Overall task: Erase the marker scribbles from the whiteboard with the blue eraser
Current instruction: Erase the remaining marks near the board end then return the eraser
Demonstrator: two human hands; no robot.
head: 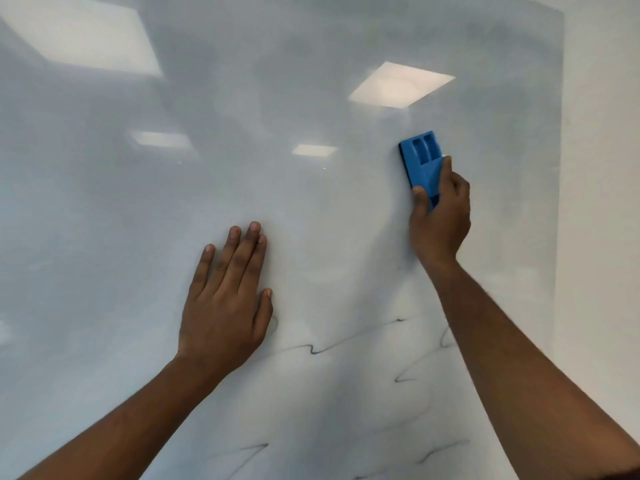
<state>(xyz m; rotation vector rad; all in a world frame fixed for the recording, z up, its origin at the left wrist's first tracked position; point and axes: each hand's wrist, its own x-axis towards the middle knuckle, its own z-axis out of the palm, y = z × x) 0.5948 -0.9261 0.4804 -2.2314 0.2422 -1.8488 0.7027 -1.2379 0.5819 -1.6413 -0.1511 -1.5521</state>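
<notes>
A glossy whiteboard fills the view. My right hand grips the blue eraser and presses it flat against the board at the upper right. My left hand lies flat on the board with fingers spread, left of and below the eraser. Faint black marker scribbles run across the lower board, with more wavy marker lines between my two forearms and near the bottom edge of the view. The board around and above the eraser looks smeared grey.
The whiteboard's right edge meets a plain white wall. Ceiling lights reflect in the board as a bright patch above the eraser.
</notes>
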